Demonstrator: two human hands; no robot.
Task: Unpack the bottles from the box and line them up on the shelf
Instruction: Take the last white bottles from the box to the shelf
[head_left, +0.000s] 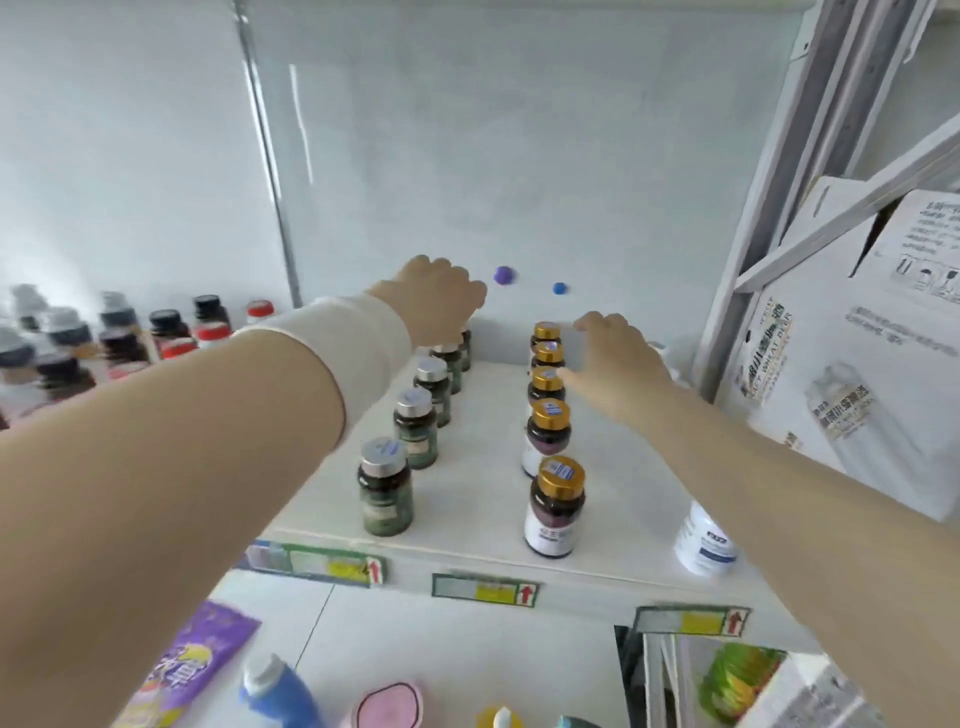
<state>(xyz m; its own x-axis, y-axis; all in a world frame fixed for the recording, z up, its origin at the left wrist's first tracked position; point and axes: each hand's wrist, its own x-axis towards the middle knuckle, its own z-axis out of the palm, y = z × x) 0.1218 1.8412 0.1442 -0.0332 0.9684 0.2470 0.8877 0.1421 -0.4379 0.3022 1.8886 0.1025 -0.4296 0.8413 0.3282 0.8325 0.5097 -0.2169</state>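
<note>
Forearms stretch forward over a white shelf (475, 512), the left in a white sleeve (332, 358). Price labels (485, 590) line its front edge. Two rows of bottles run back toward a pale wall: silver-capped bottles (385, 486) left, gold-capped bottles (555, 506) right. A white bottle (704, 540) stands under the right arm. White cartons (857, 353) fill the rack at right.

At the rows' far end, the left hand (436, 299) curls its fingers down together over the rearmost silver-capped bottle; whether it grips is hidden. The right hand (621, 364) reaches with loosely spread fingers beside the rear gold caps, holding nothing.
</note>
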